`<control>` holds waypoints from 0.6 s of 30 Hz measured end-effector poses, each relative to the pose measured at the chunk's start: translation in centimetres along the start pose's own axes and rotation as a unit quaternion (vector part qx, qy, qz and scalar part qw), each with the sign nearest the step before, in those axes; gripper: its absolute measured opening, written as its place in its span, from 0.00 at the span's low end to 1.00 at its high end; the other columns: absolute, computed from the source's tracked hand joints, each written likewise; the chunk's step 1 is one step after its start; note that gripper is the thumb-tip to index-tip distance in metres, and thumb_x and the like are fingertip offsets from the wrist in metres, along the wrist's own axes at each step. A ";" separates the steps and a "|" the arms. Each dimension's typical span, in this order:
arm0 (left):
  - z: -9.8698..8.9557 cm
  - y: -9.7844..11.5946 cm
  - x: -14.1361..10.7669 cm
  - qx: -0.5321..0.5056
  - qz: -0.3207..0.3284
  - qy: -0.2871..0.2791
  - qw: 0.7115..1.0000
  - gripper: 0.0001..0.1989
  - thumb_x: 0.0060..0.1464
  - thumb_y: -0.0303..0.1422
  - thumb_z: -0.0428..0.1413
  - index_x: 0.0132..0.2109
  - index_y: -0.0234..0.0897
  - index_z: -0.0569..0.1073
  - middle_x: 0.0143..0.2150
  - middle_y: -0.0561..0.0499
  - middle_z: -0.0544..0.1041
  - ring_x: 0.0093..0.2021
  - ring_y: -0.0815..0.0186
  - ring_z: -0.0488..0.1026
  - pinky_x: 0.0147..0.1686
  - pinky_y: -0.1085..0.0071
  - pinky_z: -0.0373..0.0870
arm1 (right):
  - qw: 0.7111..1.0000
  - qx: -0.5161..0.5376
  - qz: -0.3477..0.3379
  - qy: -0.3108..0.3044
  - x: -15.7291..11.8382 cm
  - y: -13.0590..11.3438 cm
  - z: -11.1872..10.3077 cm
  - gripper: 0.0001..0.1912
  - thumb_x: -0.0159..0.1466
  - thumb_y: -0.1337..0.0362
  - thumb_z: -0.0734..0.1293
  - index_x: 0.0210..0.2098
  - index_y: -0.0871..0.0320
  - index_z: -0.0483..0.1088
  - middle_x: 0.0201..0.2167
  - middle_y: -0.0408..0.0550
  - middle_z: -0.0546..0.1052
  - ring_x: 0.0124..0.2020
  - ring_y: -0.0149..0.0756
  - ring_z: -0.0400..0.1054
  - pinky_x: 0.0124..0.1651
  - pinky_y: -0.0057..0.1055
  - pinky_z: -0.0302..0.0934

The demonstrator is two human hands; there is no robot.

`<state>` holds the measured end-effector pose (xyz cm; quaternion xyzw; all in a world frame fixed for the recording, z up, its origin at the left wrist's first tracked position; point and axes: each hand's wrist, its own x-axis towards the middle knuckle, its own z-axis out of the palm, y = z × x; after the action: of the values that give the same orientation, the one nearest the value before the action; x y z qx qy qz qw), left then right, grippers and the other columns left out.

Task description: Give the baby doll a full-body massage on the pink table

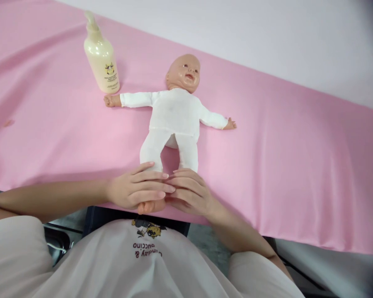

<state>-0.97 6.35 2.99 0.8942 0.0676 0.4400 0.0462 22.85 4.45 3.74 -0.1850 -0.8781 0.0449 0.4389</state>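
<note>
A baby doll [174, 114] in a white one-piece suit lies on its back on the pink sheet [282, 157], head away from me, arms spread. My left hand [136, 188] wraps around the doll's foot at the near edge; a bare foot shows under my fingers. My right hand [189, 192] covers the doll's other foot, its fingertips touching those of the left hand.
A cream pump bottle [101, 56] stands upright on the sheet just beyond the doll's outstretched hand, at the far left. The pink-covered surface ends at a white wall behind. Below its near edge are my white shirt and dark furniture parts.
</note>
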 end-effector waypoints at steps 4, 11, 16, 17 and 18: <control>0.1 0.0 -0.2 -0.027 -0.014 -0.001 1.000 0.11 0.67 0.38 0.52 0.49 0.34 0.71 0.40 0.47 0.84 0.54 0.61 0.78 0.71 0.55 0.62 | 0.998 0.018 -0.030 -0.053 0.2 0.0 0.2 0.05 0.72 0.67 0.66 0.38 0.57 0.71 0.31 0.43 0.79 0.35 0.32 0.73 0.49 0.35 0.75; 0.1 -0.3 0.2 -0.026 -0.012 -0.036 0.999 0.11 0.64 0.42 0.56 0.40 0.39 0.70 0.31 0.54 0.81 0.39 0.65 0.79 0.66 0.59 0.65 | 0.993 0.009 -0.042 -0.110 0.0 0.2 1.0 0.11 0.74 0.63 0.65 0.34 0.56 0.71 0.29 0.39 0.78 0.33 0.28 0.70 0.51 0.31 0.72; 0.0 -0.4 0.4 -0.056 -0.024 -0.041 0.997 0.07 0.63 0.38 0.53 0.39 0.40 0.70 0.29 0.53 0.79 0.37 0.63 0.79 0.56 0.60 0.74 | 0.991 0.026 -0.033 -0.127 0.0 0.3 0.7 0.08 0.73 0.64 0.65 0.36 0.58 0.71 0.29 0.41 0.78 0.32 0.30 0.69 0.51 0.33 0.71; -0.1 -0.5 0.5 -0.063 -0.021 -0.046 0.997 0.06 0.62 0.37 0.53 0.39 0.40 0.70 0.28 0.53 0.79 0.35 0.63 0.78 0.53 0.61 0.75 | 0.991 0.024 -0.031 -0.129 0.0 0.4 0.6 0.09 0.74 0.64 0.64 0.37 0.57 0.71 0.28 0.41 0.77 0.32 0.30 0.69 0.52 0.34 0.71; -0.1 -0.6 0.5 -0.070 -0.017 -0.053 0.996 0.06 0.62 0.37 0.53 0.39 0.39 0.70 0.28 0.52 0.78 0.34 0.63 0.78 0.51 0.62 0.76 | 0.991 0.022 -0.028 -0.130 0.0 0.4 0.6 0.09 0.74 0.64 0.64 0.37 0.57 0.71 0.28 0.41 0.77 0.32 0.31 0.69 0.52 0.34 0.71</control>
<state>-0.82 7.05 3.36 0.9097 0.0498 0.3944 0.1196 22.52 4.91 3.28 -0.1430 -0.9315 0.0758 0.3257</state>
